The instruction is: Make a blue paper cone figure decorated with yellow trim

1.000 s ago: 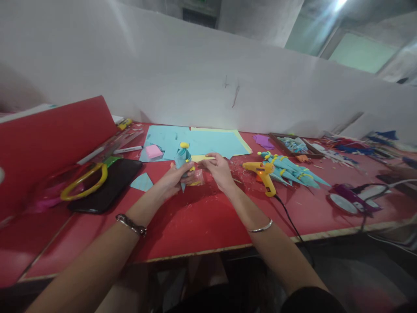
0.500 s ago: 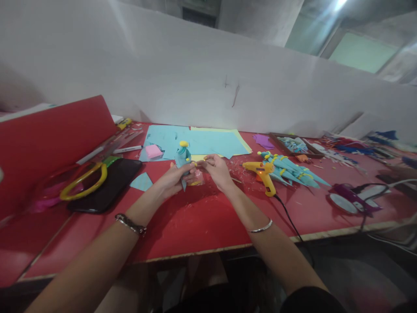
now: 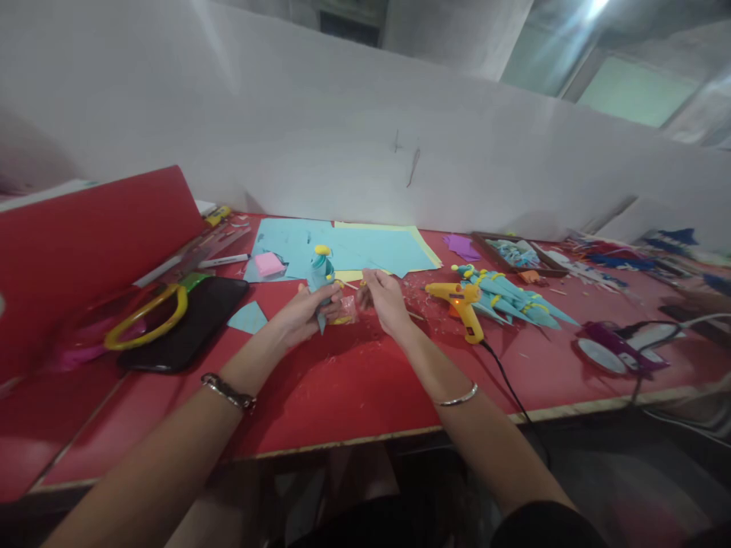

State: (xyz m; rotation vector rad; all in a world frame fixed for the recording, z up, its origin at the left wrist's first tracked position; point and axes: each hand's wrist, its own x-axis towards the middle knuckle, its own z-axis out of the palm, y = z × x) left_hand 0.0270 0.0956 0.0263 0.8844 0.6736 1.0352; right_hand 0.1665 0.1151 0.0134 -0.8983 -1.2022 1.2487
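My left hand (image 3: 305,312) is closed around a small blue paper cone (image 3: 320,274) with a yellow ball on top, held upright above the red table. To its right, the thumb and fingers of my right hand (image 3: 385,299) are pinched together on what looks like a thin pale stick (image 3: 350,285), its tip pointing at the cone. A small clear plastic bag (image 3: 347,310) with something yellow in it lies below and between the hands. A yellow glue gun (image 3: 462,301) lies right of my right hand, its small light glowing orange.
Several finished blue cones (image 3: 514,297) with yellow trim lie right of the glue gun. Blue and yellow sheets (image 3: 371,247) are behind the hands. A black phone (image 3: 188,327), yellow-handled scissors (image 3: 151,323) and a pink pad (image 3: 269,265) are on the left. A tray (image 3: 548,264) holds scraps.
My right hand has moved slightly right, away from the cone, opening a gap where a thin stick shows. My left hand and the cone have barely moved.
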